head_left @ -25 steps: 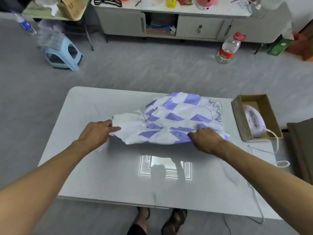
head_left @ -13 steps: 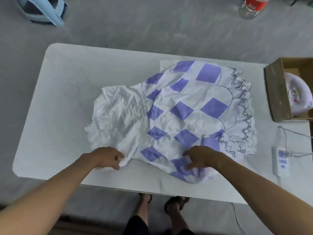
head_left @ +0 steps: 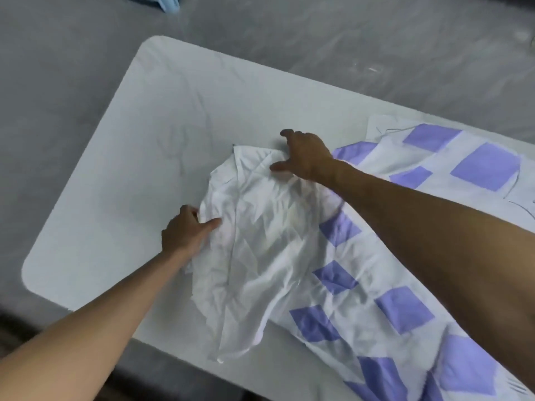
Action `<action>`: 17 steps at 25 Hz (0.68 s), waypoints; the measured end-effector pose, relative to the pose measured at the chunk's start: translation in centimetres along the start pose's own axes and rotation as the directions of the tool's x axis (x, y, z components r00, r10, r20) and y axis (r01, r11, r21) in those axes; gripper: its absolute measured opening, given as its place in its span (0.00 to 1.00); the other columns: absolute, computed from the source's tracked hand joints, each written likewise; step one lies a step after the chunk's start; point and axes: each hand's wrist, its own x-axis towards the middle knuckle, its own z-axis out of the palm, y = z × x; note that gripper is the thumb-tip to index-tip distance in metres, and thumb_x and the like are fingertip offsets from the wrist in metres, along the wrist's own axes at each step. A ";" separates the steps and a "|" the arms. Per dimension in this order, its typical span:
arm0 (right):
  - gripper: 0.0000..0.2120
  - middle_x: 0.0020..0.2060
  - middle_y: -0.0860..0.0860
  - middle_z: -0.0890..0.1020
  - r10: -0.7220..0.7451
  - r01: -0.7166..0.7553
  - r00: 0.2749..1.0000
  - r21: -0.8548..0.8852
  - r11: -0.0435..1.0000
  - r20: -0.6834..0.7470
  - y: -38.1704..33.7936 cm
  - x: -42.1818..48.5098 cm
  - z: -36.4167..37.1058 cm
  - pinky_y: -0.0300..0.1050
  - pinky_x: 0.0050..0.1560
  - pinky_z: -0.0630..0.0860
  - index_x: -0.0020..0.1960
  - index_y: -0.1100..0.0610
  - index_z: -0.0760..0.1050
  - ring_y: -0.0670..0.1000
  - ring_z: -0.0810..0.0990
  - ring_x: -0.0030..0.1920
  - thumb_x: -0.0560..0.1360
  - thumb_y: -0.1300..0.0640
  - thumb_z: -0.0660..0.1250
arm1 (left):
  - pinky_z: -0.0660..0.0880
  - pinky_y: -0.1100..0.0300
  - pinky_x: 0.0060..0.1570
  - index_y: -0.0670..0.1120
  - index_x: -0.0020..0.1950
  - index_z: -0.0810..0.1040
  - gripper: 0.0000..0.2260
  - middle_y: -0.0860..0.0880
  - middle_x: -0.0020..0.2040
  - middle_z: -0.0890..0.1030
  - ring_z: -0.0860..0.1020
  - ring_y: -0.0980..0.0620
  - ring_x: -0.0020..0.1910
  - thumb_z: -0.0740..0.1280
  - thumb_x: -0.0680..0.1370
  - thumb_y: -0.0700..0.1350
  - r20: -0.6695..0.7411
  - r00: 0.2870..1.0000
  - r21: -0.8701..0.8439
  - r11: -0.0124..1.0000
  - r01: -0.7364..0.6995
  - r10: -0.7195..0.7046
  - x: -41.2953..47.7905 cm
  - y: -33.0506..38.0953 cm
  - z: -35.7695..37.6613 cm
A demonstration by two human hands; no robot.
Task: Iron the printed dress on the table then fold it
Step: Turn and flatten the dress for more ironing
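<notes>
1. Printed dress (head_left: 275, 241) lies crumpled over the right half of the table (head_left: 173, 125). White bodice is toward the middle; purple-diamond skirt runs along the near edge and out of frame on the right.
2. Left hand (head_left: 185, 233) pinches the bodice's near-left edge, thumb on top, fingers tucked under.
3. Right hand (head_left: 308, 157) is at the bodice's far edge, fingers spread and half-bent, thumb on the cloth. Can't tell if I've got a grip.
4. Risk: if I tug left too hard, the skirt drags, bunches or slips off the near edge. Any creases left get ironed in.
5. Count: one dress, one table, two hands, one blue object (head_left: 166, 1) on the floor beyond the far edge, cut off. No iron in view.
</notes>
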 end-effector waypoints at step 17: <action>0.27 0.56 0.55 0.77 -0.484 0.462 0.868 -0.170 0.870 -0.117 4.1 -9.9 6.6 0.49 0.59 0.68 0.61 0.56 0.76 0.57 0.77 0.55 0.67 0.43 0.72 | 0.74 0.54 0.53 0.44 0.61 0.71 0.28 0.46 0.56 0.77 0.77 0.43 0.56 0.74 0.68 0.57 0.165 0.980 0.128 0.983 -0.132 0.110 1.1 10.7 3.3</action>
